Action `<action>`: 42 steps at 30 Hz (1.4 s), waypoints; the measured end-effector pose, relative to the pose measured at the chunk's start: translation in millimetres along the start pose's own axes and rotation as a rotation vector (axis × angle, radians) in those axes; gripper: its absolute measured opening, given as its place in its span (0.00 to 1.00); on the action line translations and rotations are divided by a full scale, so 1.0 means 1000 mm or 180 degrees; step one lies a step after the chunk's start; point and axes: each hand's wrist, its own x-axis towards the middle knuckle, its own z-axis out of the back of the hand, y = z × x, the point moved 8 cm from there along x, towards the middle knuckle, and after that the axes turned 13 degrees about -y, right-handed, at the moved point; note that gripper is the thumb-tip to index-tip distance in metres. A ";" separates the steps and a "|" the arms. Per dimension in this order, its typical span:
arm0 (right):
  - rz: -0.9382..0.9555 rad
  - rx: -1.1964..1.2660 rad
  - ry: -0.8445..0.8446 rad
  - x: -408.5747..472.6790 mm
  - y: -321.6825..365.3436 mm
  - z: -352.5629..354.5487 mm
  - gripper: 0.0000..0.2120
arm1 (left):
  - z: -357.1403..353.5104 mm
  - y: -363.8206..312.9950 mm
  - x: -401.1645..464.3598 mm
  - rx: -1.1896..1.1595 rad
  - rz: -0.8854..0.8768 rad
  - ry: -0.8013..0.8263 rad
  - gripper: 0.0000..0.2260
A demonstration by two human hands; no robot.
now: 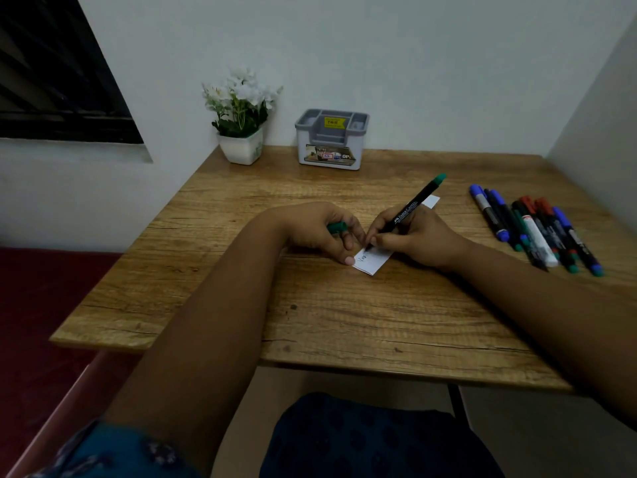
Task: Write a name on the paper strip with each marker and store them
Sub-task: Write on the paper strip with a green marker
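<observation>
Green-capped marker [410, 210] is in use: my right hand [413, 236] grips its barrel in a writing hold, tip down on the paper strip [374, 262], rear end tilted up toward the far right. I read this as the first marker of the set.

1. Left hand [320, 231]: curled around the removed green cap [337, 227], with one extended finger pressing the near-left end of the strip flat on the wooden table [344, 322].
2. Strip position: centre of the table, running diagonally from near left to far right; its far end shows beyond my right hand. A few letters are visible on the near end. The word looks incomplete, though the lettering is too small to read with certainty.
3. Waiting markers [537, 229]: a row of blue, red and green-ended pens lies at the right of the table, well apart from the strip, all appearing capped.
4. Grey organiser [331, 139]: stands at the far edge, beside a potted white flower [241, 115]. No pens are visible in its compartments.

Assessment: early stage. Remaining work includes finishing this name, recapping, storing, then repeating for each pen in the row.
</observation>
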 end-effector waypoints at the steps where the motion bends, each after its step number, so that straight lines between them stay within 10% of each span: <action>1: -0.0116 0.0229 -0.0055 0.001 0.000 0.001 0.04 | 0.000 0.000 0.000 0.0009 -0.0008 0.0007 0.16; 20: -0.1830 0.2683 -0.1244 0.020 -0.036 0.010 0.11 | 0.007 0.002 0.002 -0.0288 0.0211 -0.0523 0.19; 42: -0.0761 0.1778 -0.0561 0.021 -0.018 -0.002 0.11 | 0.000 -0.005 0.020 0.0066 0.0265 -0.1144 0.20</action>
